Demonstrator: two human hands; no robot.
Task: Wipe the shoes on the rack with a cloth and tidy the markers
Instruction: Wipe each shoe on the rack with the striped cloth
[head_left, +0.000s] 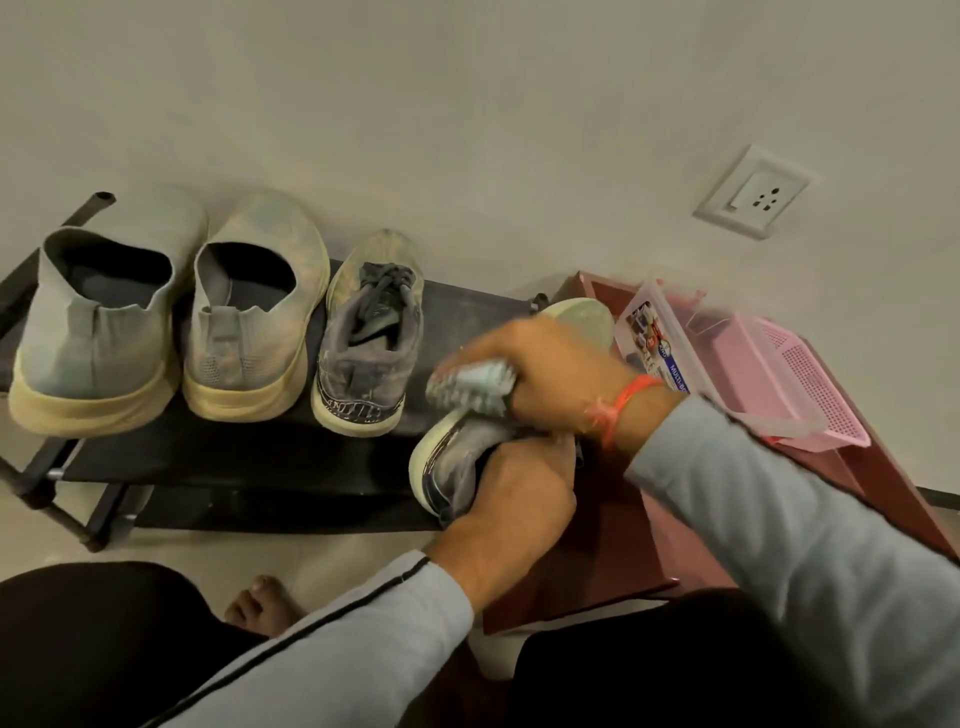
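Note:
A black shoe rack (218, 462) holds two grey slip-on shoes (104, 322) (249, 312) and one grey laced sneaker (371, 338). The matching sneaker (447, 467) is lifted off the rack's right end, tilted, its pale toe (582, 312) pointing at the wall. My left hand (519, 488) grips it at the heel. My right hand (550, 369) holds a bunched, blurred grey-white cloth (472, 387) against the shoe's upper. No markers show.
A maroon low cabinet (587, 551) stands right of the rack. On it sit a pink mesh basket (800, 384) and a clear plastic box with a printed label (657, 338). A wall socket (753, 192) is above. My knees and bare foot (260, 603) are below.

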